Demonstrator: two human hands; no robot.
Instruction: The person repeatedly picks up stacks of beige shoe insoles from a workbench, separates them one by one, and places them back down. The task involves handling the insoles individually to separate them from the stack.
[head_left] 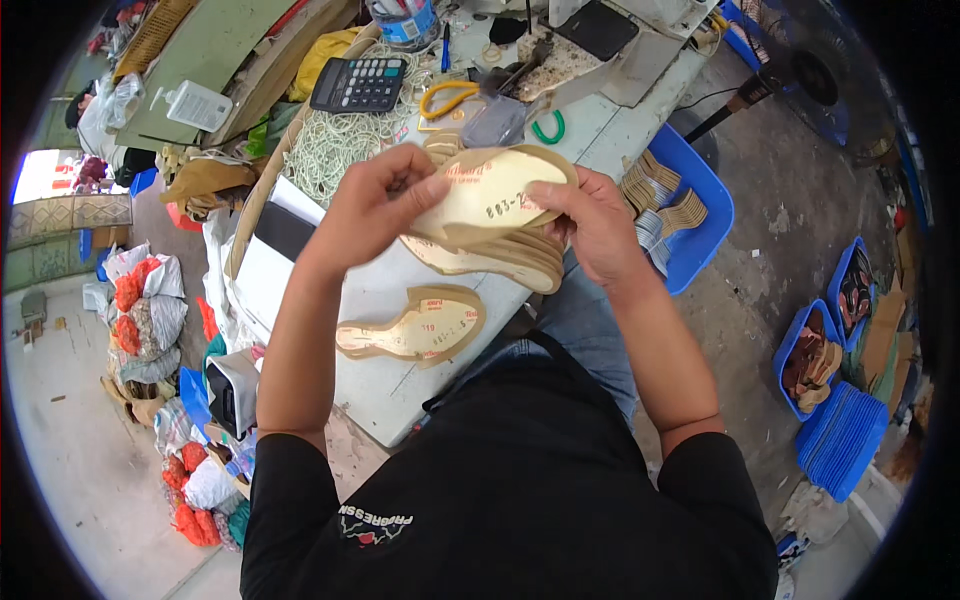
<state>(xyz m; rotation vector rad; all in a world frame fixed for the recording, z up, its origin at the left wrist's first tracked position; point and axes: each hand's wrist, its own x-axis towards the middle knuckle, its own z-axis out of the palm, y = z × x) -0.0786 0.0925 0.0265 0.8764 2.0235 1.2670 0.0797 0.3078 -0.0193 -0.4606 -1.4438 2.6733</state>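
While the left hand [385, 205] pinches one end of a cream insole piece [470, 215] between thumb and fingers, the right hand [597, 228] grips the other, its thumb pressed on the face; how many layers they hold cannot be told. The held piece is above the worktop [375, 400], over a stack of insoles [505, 262] lying close to the edge beside the person's lap. A careless brush of the right wrist could tip that uneven stack over the edge. Toward the near corner lies a loose insole [420, 328], which the left forearm might nudge askew. Farther back, tangled string [335, 150] lies beside a calculator [358, 85] and could snag fingers reaching that way. Beyond the worktop's right edge, a blue crate [705, 190] holds more pieces.
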